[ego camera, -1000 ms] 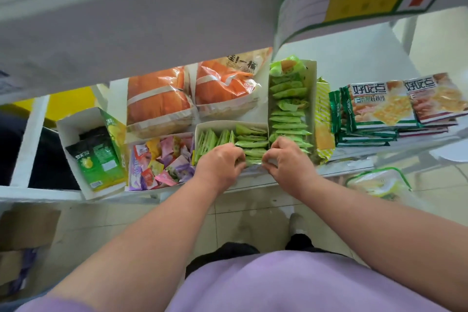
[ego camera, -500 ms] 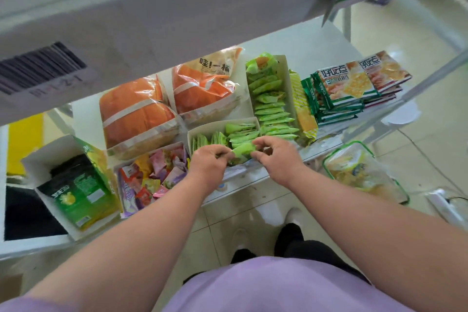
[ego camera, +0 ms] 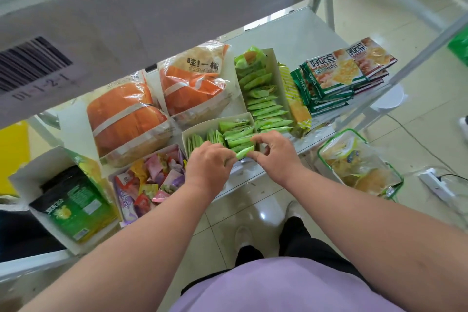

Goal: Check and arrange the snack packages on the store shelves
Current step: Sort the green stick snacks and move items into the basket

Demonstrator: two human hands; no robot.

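While both hands pinch it at its ends, the green sachet sits at the front edge of the white tray: left hand on one end, right hand on the other. It looks light, soft and crinkly, best held by its sealed ends. Mixed candies lie just left of the tray.

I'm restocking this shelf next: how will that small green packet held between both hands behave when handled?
The green packet bows between the left hand and right hand, so it is probably soft and floppy. Fingertips alone carry it, so likely light. Its glossy film may be a little slippery.
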